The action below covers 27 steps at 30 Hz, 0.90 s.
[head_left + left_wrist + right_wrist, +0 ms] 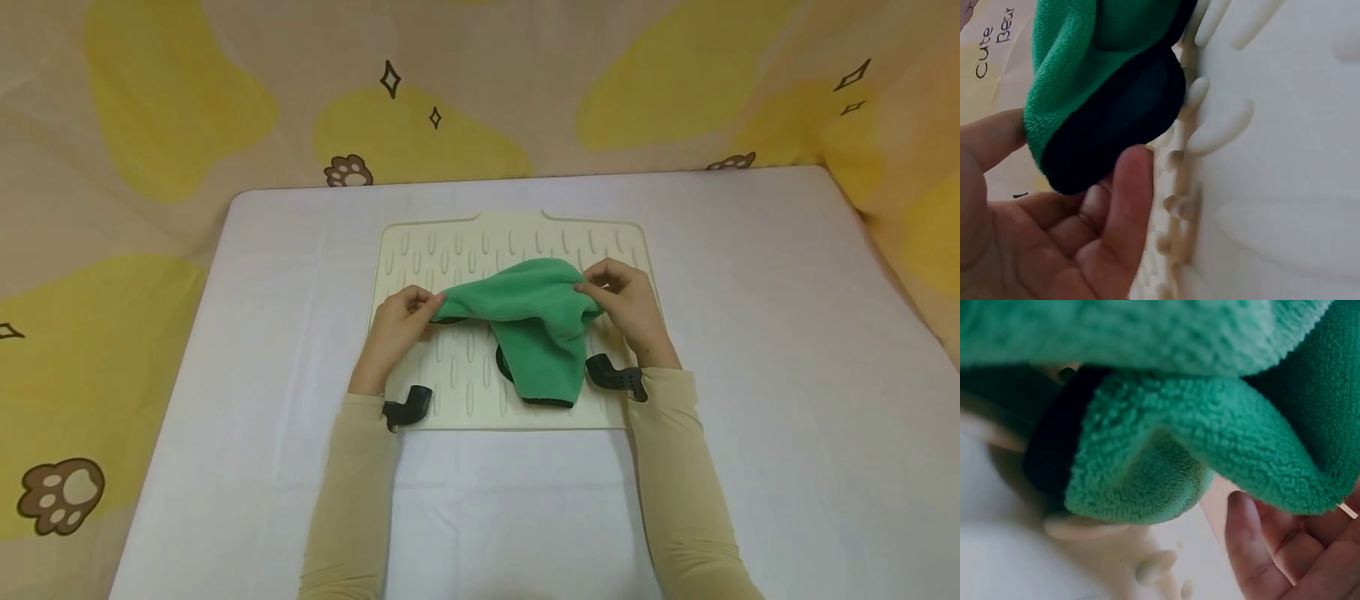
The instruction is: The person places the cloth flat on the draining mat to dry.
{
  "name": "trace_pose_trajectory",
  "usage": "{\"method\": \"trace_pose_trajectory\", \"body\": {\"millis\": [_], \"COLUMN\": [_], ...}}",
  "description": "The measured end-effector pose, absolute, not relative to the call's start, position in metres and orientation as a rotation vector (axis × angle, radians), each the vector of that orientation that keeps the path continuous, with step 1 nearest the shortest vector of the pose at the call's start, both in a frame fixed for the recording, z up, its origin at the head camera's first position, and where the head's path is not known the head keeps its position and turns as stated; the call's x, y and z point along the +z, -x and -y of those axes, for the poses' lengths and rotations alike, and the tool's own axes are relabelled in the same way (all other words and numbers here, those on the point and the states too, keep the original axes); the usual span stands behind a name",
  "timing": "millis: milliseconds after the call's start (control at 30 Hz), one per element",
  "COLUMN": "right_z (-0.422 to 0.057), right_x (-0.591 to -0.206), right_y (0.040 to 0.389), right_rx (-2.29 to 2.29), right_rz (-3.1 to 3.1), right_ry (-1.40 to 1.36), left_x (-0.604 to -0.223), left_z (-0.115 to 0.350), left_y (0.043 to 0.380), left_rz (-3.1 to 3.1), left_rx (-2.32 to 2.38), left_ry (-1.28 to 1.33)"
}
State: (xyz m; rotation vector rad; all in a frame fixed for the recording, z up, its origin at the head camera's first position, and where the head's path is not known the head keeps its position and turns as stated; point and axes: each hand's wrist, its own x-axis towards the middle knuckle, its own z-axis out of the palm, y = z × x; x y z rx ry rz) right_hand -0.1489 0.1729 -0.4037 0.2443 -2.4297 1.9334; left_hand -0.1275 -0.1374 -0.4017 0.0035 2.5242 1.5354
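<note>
Where the two forearms converge, a green cloth (525,292) spans the space between the hands, plush-faced and edged in black. Left hand (397,329) pinches its corner between thumb and fingertip; right hand (628,308) pinches a gathered fold at the opposite end, its grip partly hidden by fabric in the right wrist view. From between them a flap drops toward the person, its black hem (547,403) stopping just short of the near edge of a cream ridged board (427,250). Both hands sit over this board, each close to its own side edge. Ridges show beyond the fingertips up to the far edge, and again between left hand and flap. White table (787,333) runs on outside each hand, wider past the right. Black wrist cameras (408,406) jut inward below both hands. Beyond the table's far edge, ahead of the hands, rises a yellow-patterned backdrop (487,142).
</note>
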Motion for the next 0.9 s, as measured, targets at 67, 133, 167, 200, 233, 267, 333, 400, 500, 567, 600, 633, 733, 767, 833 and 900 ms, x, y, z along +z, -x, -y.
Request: {"method": "trace_pose_trajectory", "body": {"millis": [67,133,167,200,233,267,333,400,500,567,600,633,733,767,833,900], "right_z": [-0.1728,-0.1724,-0.1722,-0.1721,-0.1719,-0.1717,-0.1716,-0.1716,-0.172,-0.1723,-0.1725,-0.1727,-0.1734,-0.1739,-0.1751,-0.1768], "right_x": [-0.4033,-0.4031,-0.4029,-0.403,-0.403,-0.403,-0.4031,-0.4031,-0.4032,-0.4031,-0.4031,-0.4029,-0.4024,-0.4024,-0.4025,-0.4026], "right_y": [0.149,0.1489,0.1488,0.1487,0.1487,0.1486,0.1486,0.1486,0.1489,0.1489,0.1489,0.149,0.1492,0.1494,0.1496,0.1494], "right_rx": [1.952,1.986,2.004,2.018,2.026,2.035,2.047,2.054,2.071,2.078,2.079,2.081,2.09,2.09,2.095,2.103], "right_rz": [2.435,2.44,2.445,2.45,2.457,2.464,2.477,2.487,2.497,2.503,2.507,2.51,2.516,2.523,2.549,2.593], "right_ry": [-0.249,-0.236,-0.226,-0.217,-0.207,-0.194,-0.173,-0.166,-0.156,-0.154,-0.149,-0.142,-0.115,-0.102,-0.08,-0.067], "left_x": [-0.4005,-0.3995,-0.3994,-0.3997,-0.3999,-0.4005,-0.4015,-0.4024,-0.4036,-0.404,-0.4043,-0.4044,-0.4043,-0.4042,-0.4041,-0.4033], "left_z": [0.1384,0.1387,0.1387,0.139,0.139,0.139,0.1393,0.1393,0.14,0.1402,0.1404,0.1407,0.1406,0.1407,0.1413,0.1419], "left_y": [0.1266,0.1259,0.1258,0.1258,0.126,0.1265,0.1273,0.128,0.1284,0.1288,0.1291,0.1295,0.1307,0.131,0.1313,0.1311], "left_rz": [-2.529,-2.526,-2.522,-2.524,-2.518,-2.507,-2.503,-2.516,-2.576,-2.613,-2.62,-2.625,-2.583,-2.568,-2.53,-2.493], "left_rx": [1.46,1.418,1.412,1.411,1.428,1.458,1.516,1.573,1.618,1.642,1.664,1.685,1.8,1.835,1.909,1.993], "left_ry": [0.016,0.026,0.03,0.031,0.031,0.034,0.032,0.026,0.003,-0.011,-0.015,-0.019,-0.013,-0.003,0.03,0.073]}}
